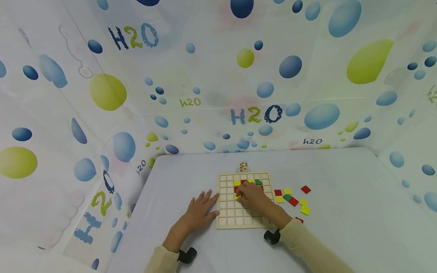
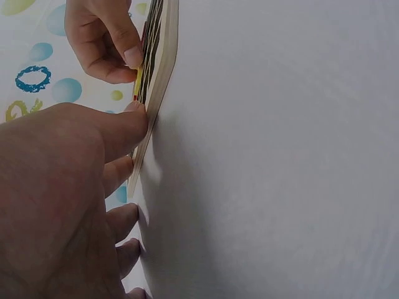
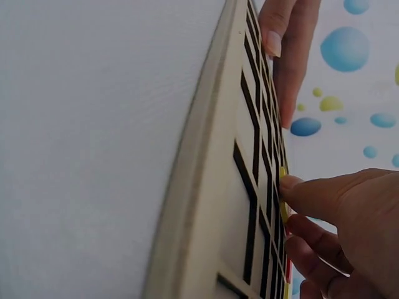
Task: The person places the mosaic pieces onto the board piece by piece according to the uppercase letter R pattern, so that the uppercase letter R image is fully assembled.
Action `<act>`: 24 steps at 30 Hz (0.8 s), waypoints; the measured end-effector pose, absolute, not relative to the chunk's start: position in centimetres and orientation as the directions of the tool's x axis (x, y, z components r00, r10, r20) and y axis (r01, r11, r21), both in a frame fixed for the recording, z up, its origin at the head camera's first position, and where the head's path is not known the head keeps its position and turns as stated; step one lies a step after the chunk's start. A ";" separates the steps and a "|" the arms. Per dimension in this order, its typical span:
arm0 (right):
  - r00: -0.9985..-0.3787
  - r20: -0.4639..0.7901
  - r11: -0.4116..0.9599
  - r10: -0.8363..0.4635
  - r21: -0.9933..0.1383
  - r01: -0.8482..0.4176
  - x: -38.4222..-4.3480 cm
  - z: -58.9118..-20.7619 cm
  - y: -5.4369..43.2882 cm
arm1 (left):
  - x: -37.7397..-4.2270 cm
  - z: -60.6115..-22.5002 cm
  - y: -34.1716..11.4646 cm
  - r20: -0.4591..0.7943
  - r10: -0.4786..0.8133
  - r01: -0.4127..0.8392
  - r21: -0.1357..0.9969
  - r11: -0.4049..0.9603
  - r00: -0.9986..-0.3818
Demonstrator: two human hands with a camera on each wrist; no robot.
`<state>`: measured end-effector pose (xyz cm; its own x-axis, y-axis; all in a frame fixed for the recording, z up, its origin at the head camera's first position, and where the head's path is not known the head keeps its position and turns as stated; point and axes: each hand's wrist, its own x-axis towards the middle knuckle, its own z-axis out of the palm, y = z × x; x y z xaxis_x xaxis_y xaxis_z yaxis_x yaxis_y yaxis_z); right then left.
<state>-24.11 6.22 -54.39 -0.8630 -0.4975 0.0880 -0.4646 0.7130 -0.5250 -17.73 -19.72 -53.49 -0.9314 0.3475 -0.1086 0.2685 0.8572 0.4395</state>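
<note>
The left hand (image 1: 199, 213) lies with fingers extended and spread at the left edge of the grid board (image 1: 225, 216), its thumb touching that edge. The board is flat, pale and wood-coloured, ruled into square cells by dark grooves. In its left-middle cells is a small, thin, bright yellow tile (image 1: 236, 197), square as far as it shows, partly covered by fingertips. Just above it sits a red tile (image 1: 236, 189); the board's upper row of pieces runs yellow, red, yellow, then a green piece (image 1: 258, 182) with a rounded edge. A small patterned card (image 1: 243, 166) lies just beyond the board's far edge. Over the board's middle, the right hand (image 1: 254, 197), apart from the left, pinches the yellow tile between thumb and finger. Right of the board, loose tiles (image 1: 305, 210) lie scattered, red, yellow and green.
</note>
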 end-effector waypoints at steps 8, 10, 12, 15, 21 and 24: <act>-0.872 0.136 0.717 -0.470 -0.518 -0.467 -23.6 -54.1 8.0 | -17.9 -53.9 -19.6 -0.100 0.355 0.278 0.440 0.854 -0.930; -0.888 0.133 0.725 -0.440 -0.530 -0.439 -23.5 -53.9 9.1 | -17.9 -54.0 -19.6 -0.093 0.352 0.279 0.440 0.854 -0.931; -0.907 0.120 0.735 -0.403 -0.548 -0.399 -23.5 -53.7 10.5 | -17.9 -54.1 -19.6 -0.095 0.344 0.273 0.433 0.859 -0.934; -0.935 0.084 0.750 -0.343 -0.575 -0.327 -23.7 -53.4 13.1 | -17.8 -54.0 -19.7 -0.080 0.352 0.284 0.442 0.851 -0.933; -0.969 0.015 0.838 -0.245 -0.499 -0.220 -24.8 -53.6 17.6 | -17.6 -53.6 -19.7 -0.076 0.357 0.286 0.455 0.843 -0.931; -0.971 -0.026 0.864 -0.237 -0.463 -0.199 -25.3 -53.5 18.7 | -17.5 -53.5 -19.7 -0.082 0.355 0.283 0.450 0.847 -0.931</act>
<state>-25.28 18.71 -53.47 -0.9711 -0.2373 -0.0260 -0.1987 0.8639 -0.4627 -17.54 -19.66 -53.47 -0.9314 0.3547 -0.0817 0.2830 0.8469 0.4503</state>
